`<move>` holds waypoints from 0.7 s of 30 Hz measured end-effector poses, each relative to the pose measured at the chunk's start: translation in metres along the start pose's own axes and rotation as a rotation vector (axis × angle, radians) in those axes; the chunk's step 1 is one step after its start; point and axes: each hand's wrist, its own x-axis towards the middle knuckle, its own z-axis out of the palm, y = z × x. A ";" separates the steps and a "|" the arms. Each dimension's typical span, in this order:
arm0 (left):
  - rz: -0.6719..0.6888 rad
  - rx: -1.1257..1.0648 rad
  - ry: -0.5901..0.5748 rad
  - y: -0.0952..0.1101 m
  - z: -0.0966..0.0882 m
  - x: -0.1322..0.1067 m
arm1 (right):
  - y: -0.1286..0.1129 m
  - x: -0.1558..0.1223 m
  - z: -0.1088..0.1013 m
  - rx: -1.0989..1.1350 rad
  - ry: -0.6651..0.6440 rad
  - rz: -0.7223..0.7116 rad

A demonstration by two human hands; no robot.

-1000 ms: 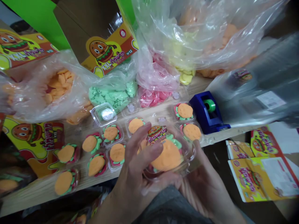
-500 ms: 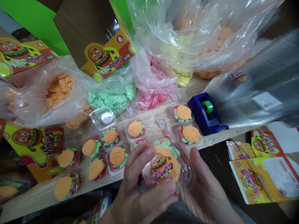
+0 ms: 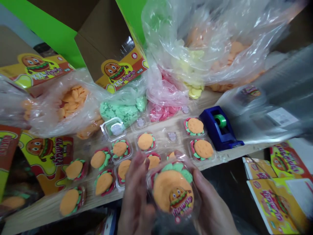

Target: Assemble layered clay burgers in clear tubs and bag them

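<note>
Both my hands hold a clear plastic tub (image 3: 173,191) up near the bottom of the view. It contains an orange, green and red burger-shaped piece, with a burger-mascot sticker on its lower part. My left hand (image 3: 135,192) grips the tub's left side, and my right hand (image 3: 212,205) supports its right side. Just beyond them, several similar burger tubs (image 3: 145,141) stand on a wooden table (image 3: 46,209). My left fingers are close to the nearest of these tubs (image 3: 124,169), though the gap is hard to judge.
Plastic bags of orange (image 3: 73,101), green (image 3: 123,107), pink (image 3: 161,112) and yellow (image 3: 195,91) pieces lie along the table's far side. A blue tape dispenser (image 3: 219,127) stands to the right. Printed burger boxes (image 3: 122,71) stand behind; flat printed cards (image 3: 275,204) lie lower right.
The tub has turned in my hands, its sticker moving from the top to the lower part. It has also risen toward me, and the whole view has shifted slightly.
</note>
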 end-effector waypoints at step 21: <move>-0.240 0.270 -0.470 -0.048 -0.018 -0.017 | 0.023 -0.014 -0.081 -0.858 0.162 -0.159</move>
